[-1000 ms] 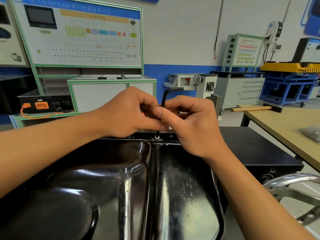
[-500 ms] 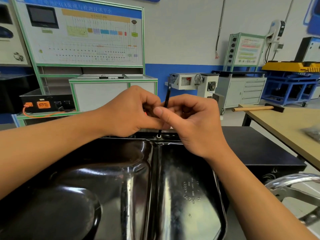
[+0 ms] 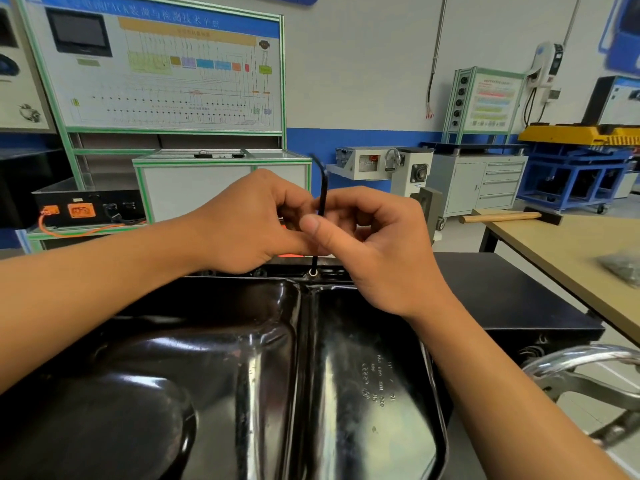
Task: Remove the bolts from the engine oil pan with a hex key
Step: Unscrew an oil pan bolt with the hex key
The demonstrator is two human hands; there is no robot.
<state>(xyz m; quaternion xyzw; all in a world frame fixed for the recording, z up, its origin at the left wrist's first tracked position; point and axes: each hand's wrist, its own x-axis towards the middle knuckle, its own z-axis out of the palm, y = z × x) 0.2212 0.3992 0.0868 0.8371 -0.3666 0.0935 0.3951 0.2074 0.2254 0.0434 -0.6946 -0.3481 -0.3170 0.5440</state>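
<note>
A glossy black engine oil pan (image 3: pixel 263 386) fills the lower view, bottom side up. At the middle of its far rim sits a bolt (image 3: pixel 313 273) with a bright ring around it. A black hex key (image 3: pixel 322 188) stands upright with its tip in that bolt, its short arm bent to the left at the top. My left hand (image 3: pixel 249 223) and my right hand (image 3: pixel 377 247) meet above the bolt, and both pinch the key's shaft between thumb and fingers. The middle of the shaft is hidden by my fingers.
A wooden table (image 3: pixel 571 258) with a hammer (image 3: pixel 502 216) and a grey bag (image 3: pixel 623 268) stands at right. A chrome handle (image 3: pixel 581 358) curves at lower right. Training panels, cabinets and a black box with orange connectors (image 3: pixel 79 209) stand behind the pan.
The hex key has turned in the bolt: its short top arm pointed right a second ago and now points left. Both hands stay pinched on the shaft above the bolt.
</note>
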